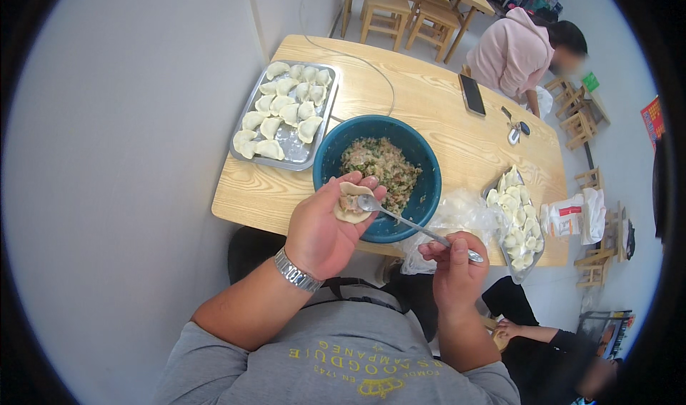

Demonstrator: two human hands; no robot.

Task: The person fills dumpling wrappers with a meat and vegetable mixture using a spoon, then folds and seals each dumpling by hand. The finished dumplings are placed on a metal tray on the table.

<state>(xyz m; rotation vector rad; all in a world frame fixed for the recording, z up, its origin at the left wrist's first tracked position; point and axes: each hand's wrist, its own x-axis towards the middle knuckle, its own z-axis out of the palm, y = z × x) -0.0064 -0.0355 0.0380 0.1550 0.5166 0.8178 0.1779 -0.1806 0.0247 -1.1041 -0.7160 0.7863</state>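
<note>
On the palm of my left hand (325, 233) lies a round dumpling wrapper (351, 217), its fingers curled up around the far side. A dab of meat filling (349, 203) sits on the dough. My right hand (458, 265) grips a long-handled metal spoon (410, 224) near the handle's end, and the bowl of the spoon rests against the filling. Just beyond, partly behind my left fingers, stands a blue-green plastic basin (432, 172) holding minced filling with green bits (383, 163).
A metal tray (295, 147) of folded dumplings lies at the table's left, another tray (522, 271) at the right. Plastic bags (455, 217), a phone (471, 95) and keys (514, 131) share the wooden table (257, 190). One person (514, 51) is beyond the table; another (557, 351) sits at right.
</note>
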